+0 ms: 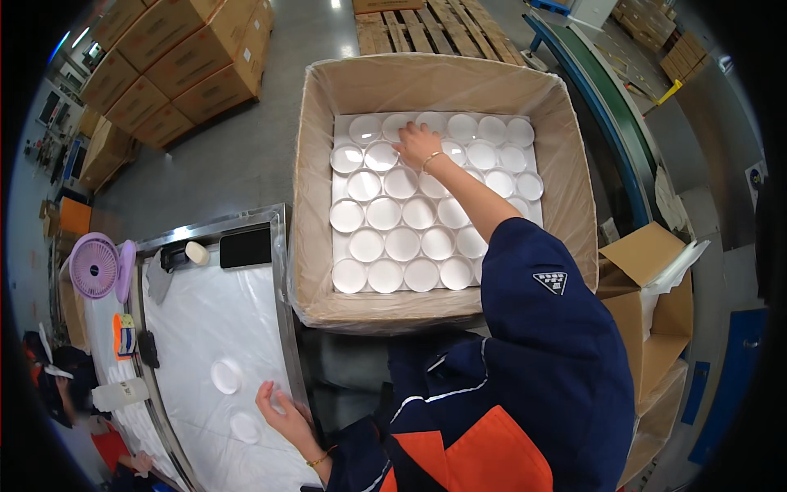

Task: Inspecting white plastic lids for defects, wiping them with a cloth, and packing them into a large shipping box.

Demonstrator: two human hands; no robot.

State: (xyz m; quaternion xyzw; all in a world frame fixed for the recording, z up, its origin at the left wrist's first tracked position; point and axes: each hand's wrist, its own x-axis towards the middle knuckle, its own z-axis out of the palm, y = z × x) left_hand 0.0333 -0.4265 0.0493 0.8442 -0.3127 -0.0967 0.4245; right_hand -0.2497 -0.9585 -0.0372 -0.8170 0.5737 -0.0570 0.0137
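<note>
Reaching deep into the large cardboard box (443, 82), the right hand (418, 144) lay on the white round discs (402, 221) packed in rows on the box floor, its fingers spread over a disc in the far rows, just left of centre. Whether the fingers had closed round a disc or merely rested on it could not be told from above. The discs filled the floor of the box, side by side in a tight layer, inside a clear plastic liner (574, 164) folded over the box walls.

The left hand (283, 414) rested flat and open on the near right edge of the white work table (213, 328), holding nothing. Two loose discs (227, 375) lay on that table just left of the hand.

By the look of it, the step in hand was picking a disc out of the far rows; the next move would call for pinching one disc by its rim and lifting it straight up, so as not to drag its neighbours.

Farther left on the table stood a small purple fan (94, 265), a black phone (245, 246) and a white bottle (119, 395). Stacked brown cartons (180, 57) stood far left, a wooden pallet (426, 25) beyond the box, and an open carton (648, 279) to the right.
</note>
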